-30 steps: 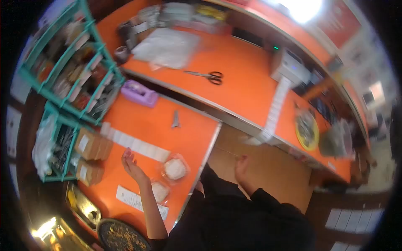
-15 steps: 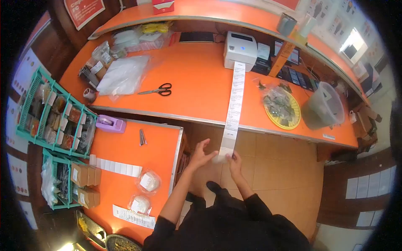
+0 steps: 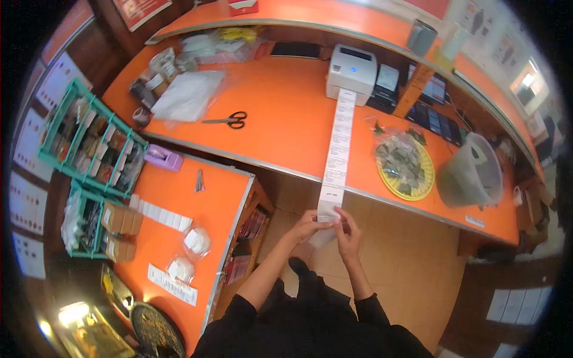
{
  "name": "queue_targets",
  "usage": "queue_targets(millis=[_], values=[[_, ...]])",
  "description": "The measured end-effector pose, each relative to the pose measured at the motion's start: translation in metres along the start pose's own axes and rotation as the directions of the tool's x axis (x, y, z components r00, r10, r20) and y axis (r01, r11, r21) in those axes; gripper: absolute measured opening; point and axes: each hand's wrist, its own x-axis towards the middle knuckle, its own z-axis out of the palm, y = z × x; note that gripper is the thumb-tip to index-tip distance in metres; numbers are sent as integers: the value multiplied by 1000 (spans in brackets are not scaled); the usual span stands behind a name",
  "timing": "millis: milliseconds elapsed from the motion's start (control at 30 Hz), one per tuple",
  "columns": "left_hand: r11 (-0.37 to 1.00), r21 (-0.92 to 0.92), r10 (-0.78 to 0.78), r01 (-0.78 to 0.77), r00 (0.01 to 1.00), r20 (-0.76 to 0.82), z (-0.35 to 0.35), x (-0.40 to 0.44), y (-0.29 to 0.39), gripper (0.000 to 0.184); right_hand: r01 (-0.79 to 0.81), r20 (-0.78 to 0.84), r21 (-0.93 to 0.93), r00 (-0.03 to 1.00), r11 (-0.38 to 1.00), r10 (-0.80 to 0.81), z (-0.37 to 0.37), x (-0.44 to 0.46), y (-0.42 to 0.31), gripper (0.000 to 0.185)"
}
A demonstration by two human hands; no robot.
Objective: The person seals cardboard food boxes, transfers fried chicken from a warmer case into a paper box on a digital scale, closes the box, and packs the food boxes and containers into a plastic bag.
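Observation:
A long strip of printed labels (image 3: 338, 143) runs from the white label printer (image 3: 352, 71) across the orange counter and hangs over its front edge. Near the strip's lower end, my left hand (image 3: 310, 226) pinches it from the left. My right hand (image 3: 348, 231) grips the same strip from the right, thumb and fingers closed on the paper. A pale tail of the strip shows below my hands, partly hidden by them.
Scissors (image 3: 229, 120) lie on the counter, left of the strip. To the right are a yellow basket (image 3: 431, 179) of small bags and a clear bucket (image 3: 471, 173). The side table holds a purple tape dispenser (image 3: 163, 157), clear round containers (image 3: 196, 242) and green crates (image 3: 65, 161).
My left hand has gone from spread fingers to a pinch on the strip. Both hands now meet at the paper. The view has shifted, turning slightly.

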Motion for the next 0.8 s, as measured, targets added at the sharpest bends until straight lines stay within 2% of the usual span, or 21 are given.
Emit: queue_targets(millis=[33,100,167,267,333,400,433,467,500,533,567,600,700,733,767,800], values=[[1000,0,31,-31,999,-7,4,-1,1,37,2,31,7,1000,1000,-3,-2,5,-4,26],[996,53,69,-66,996,-64,8,-1,-3,37,241,-32,-198,967,950,-252,-3,14,-10,20],[979,-155,132,-135,991,-28,17,-4,-9,37,326,-75,-287,930,901,-360,-2,12,-19,18],[978,-103,172,-180,982,-81,33,-13,-14,37,533,-47,-483,777,695,-628,-5,8,-19,20],[971,-81,216,-224,971,-102,44,-24,-15,36,474,-74,-498,811,726,-580,-6,-3,-31,17],[962,-60,262,-267,961,-84,42,-29,-30,40,486,-124,-487,784,726,-608,-6,-1,-17,16],[958,-55,279,-282,959,-52,40,-36,-39,43,536,-107,-518,732,666,-672,-6,1,-14,15],[963,-28,261,-269,952,-161,46,-50,-44,45,582,-90,-548,673,600,-734,-5,-1,-15,15],[967,-8,243,-254,932,-271,50,-67,-47,48,631,-53,-502,661,592,-749,-1,-8,-18,15],[955,0,282,-298,903,-324,45,-87,-55,48,613,3,-607,638,506,-770,3,-18,-23,13],[914,263,396,-310,825,-403,38,-111,-64,48,589,61,-698,616,407,-785,13,-31,-26,11],[822,508,509,-257,732,-453,30,-139,-73,48,645,95,-648,596,405,-797,32,-50,-28,11],[821,499,555,-280,600,-577,1,-265,-111,43,850,232,-315,500,422,-834,116,-140,-45,8],[800,463,600,-381,520,-608,-13,-309,-141,42,851,362,-71,508,520,-781,147,-186,-52,8],[759,438,640,-482,429,-638,-22,-359,-172,40,777,506,162,463,608,-727,174,-239,-58,9],[737,479,654,-476,325,-683,-22,-421,-191,40,670,610,272,435,691,-662,199,-296,-65,11]])
